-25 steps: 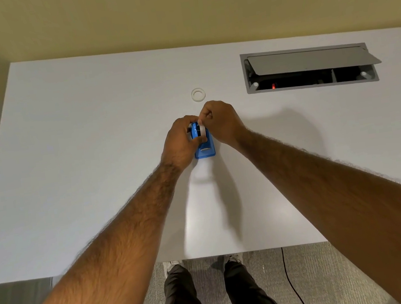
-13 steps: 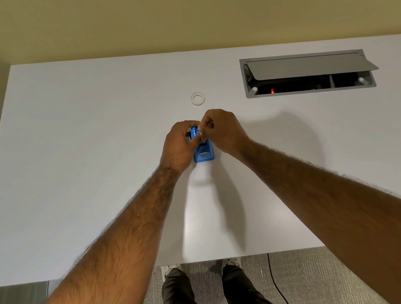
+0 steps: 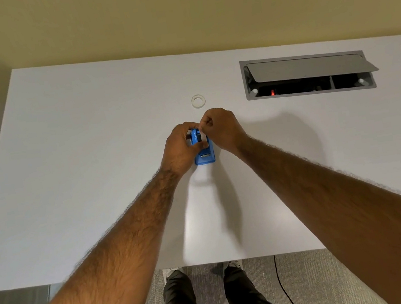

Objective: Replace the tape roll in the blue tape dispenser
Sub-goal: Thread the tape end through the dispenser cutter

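- Blue tape dispenser [image 3: 204,157]: glossy moulded plastic with rounded corners, on the table at frame centre, its near end showing a small metal cutter.
- Left hand [image 3: 180,147]: from my remote view, fingers and thumb are curled around the dispenser's left side, gripping it.
- Right hand [image 3: 222,129]: fingers bunched tight, tips pinching the white tape roll [image 3: 200,135] seated in the dispenser's upper half.
- Bare ring core [image 3: 198,101]: small, pale and circular, lying flat just above the hands.
- Table [image 3: 88,167]: smooth matte white top.
- Cable hatch [image 3: 307,69]: grey rectangular metal, flap raised, upper right.
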The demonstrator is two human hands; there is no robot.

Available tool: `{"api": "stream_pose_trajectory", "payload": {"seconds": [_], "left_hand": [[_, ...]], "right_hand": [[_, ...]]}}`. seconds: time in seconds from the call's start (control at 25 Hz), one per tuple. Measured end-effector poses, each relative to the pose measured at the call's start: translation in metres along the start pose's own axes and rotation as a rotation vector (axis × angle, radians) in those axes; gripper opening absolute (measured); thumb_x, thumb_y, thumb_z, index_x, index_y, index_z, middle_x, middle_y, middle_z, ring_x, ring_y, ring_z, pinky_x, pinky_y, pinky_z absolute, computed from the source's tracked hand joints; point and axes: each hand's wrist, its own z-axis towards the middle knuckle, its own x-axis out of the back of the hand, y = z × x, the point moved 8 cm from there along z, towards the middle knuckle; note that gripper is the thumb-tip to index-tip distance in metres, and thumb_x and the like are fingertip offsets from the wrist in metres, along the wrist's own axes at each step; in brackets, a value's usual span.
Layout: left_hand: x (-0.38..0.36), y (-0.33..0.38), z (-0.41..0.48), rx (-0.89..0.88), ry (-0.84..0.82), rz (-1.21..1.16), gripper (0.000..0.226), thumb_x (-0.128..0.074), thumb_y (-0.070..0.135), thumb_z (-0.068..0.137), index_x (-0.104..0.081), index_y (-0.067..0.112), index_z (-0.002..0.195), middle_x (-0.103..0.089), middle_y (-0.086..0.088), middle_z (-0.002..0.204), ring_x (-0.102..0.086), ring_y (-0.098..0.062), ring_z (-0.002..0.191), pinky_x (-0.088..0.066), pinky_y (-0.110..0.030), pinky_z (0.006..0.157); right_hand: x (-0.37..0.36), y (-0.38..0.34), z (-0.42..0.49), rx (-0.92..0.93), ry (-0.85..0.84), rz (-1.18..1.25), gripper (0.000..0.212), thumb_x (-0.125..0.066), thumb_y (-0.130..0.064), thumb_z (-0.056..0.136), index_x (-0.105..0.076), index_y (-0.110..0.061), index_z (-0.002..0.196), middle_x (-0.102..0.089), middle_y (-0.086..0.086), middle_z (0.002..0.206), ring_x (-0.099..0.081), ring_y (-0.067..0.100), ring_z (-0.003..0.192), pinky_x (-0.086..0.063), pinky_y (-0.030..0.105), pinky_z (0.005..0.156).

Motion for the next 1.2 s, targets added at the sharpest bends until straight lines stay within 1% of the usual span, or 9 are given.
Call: {"api": "stream_pose_trajectory", "payload": {"seconds": [0.16, 0.36, 0.48, 0.56, 0.68, 0.76, 0.84, 1.0, 1.2], "left_hand": [[0.001, 0.004, 0.0, -0.022, 0.008, 0.002, 0.036, -0.079, 0.027, 0.078, -0.061, 0.027, 0.11, -0.061, 0.008, 0.108, -0.06, -0.014, 0.097, -0.048, -0.021, 0.083], [0.0, 0.001, 0.0, -0.004, -0.002, 0.014, 0.038, -0.078, 0.026, 0.079, -0.06, 0.026, 0.113, -0.06, 0.007, 0.111, -0.06, -0.015, 0.099, -0.05, -0.028, 0.088], [0.002, 0.001, -0.001, -0.008, -0.018, 0.002, 0.035, -0.075, 0.025, 0.082, -0.061, 0.026, 0.114, -0.061, 0.008, 0.112, -0.06, -0.016, 0.103, -0.05, -0.033, 0.092], [0.003, 0.002, -0.001, -0.022, -0.027, -0.01, 0.031, -0.072, 0.03, 0.086, -0.064, 0.026, 0.115, -0.062, 0.007, 0.114, -0.06, -0.015, 0.104, -0.05, -0.036, 0.095], [0.003, 0.002, -0.002, -0.031, -0.039, -0.023, 0.037, -0.068, 0.044, 0.088, -0.064, 0.025, 0.12, -0.063, 0.006, 0.117, -0.061, -0.015, 0.105, -0.051, -0.038, 0.096], [0.004, 0.002, -0.004, -0.03, -0.021, -0.028, 0.043, -0.071, 0.038, 0.086, -0.06, 0.024, 0.125, -0.062, 0.005, 0.121, -0.061, -0.015, 0.106, -0.051, -0.038, 0.096], [0.006, 0.003, -0.005, -0.032, 0.002, -0.035, 0.043, -0.074, 0.031, 0.082, -0.059, 0.026, 0.121, -0.061, 0.007, 0.119, -0.062, -0.016, 0.104, -0.053, -0.038, 0.092], [0.007, 0.007, -0.005, -0.053, 0.007, -0.014, 0.028, -0.073, 0.03, 0.082, -0.061, 0.029, 0.108, -0.063, 0.009, 0.109, -0.062, -0.016, 0.1, -0.053, -0.04, 0.089], [0.005, 0.004, -0.005, -0.052, 0.011, 0.024, 0.038, -0.075, 0.025, 0.081, -0.062, 0.025, 0.117, -0.063, 0.005, 0.117, -0.061, -0.017, 0.105, -0.051, -0.039, 0.097]], "right_hand": [[0.002, 0.002, -0.007, -0.015, 0.014, 0.037, 0.01, -0.057, -0.014, 0.089, -0.065, -0.01, 0.086, -0.064, 0.001, 0.082, -0.057, 0.012, 0.072, -0.045, 0.02, 0.066], [0.002, -0.003, 0.003, 0.004, -0.008, -0.034, 0.017, -0.052, -0.013, 0.09, -0.067, -0.005, 0.087, -0.07, 0.008, 0.088, -0.063, 0.02, 0.08, -0.049, 0.024, 0.071], [0.002, 0.002, 0.006, -0.007, -0.016, -0.034, 0.017, -0.054, -0.016, 0.089, -0.068, -0.006, 0.086, -0.07, 0.008, 0.087, -0.063, 0.019, 0.079, -0.051, 0.027, 0.071], [0.0, 0.005, 0.002, 0.016, -0.057, -0.022, 0.016, -0.058, -0.021, 0.087, -0.068, -0.009, 0.085, -0.068, 0.004, 0.082, -0.061, 0.016, 0.075, -0.051, 0.027, 0.069], [-0.003, 0.006, -0.011, 0.067, -0.121, -0.006, 0.021, -0.064, -0.031, 0.084, -0.07, -0.011, 0.088, -0.065, 0.002, 0.078, -0.056, 0.012, 0.069, -0.046, 0.023, 0.065], [-0.003, 0.006, -0.013, 0.072, -0.114, -0.018, 0.022, -0.062, -0.028, 0.086, -0.072, -0.013, 0.098, -0.067, 0.002, 0.084, -0.058, 0.014, 0.074, -0.048, 0.024, 0.071], [-0.001, 0.005, -0.011, 0.055, -0.092, -0.023, 0.022, -0.061, -0.024, 0.086, -0.072, -0.013, 0.101, -0.066, 0.001, 0.087, -0.059, 0.014, 0.078, -0.049, 0.026, 0.074], [0.001, 0.0, -0.004, 0.046, -0.066, -0.02, 0.016, -0.059, -0.018, 0.086, -0.071, -0.009, 0.091, -0.07, 0.005, 0.091, -0.063, 0.017, 0.082, -0.053, 0.028, 0.076], [0.004, -0.002, 0.002, 0.032, 0.003, -0.08, 0.018, -0.05, -0.014, 0.091, -0.065, -0.005, 0.089, -0.069, 0.01, 0.091, -0.064, 0.021, 0.083, -0.052, 0.028, 0.073]]}}
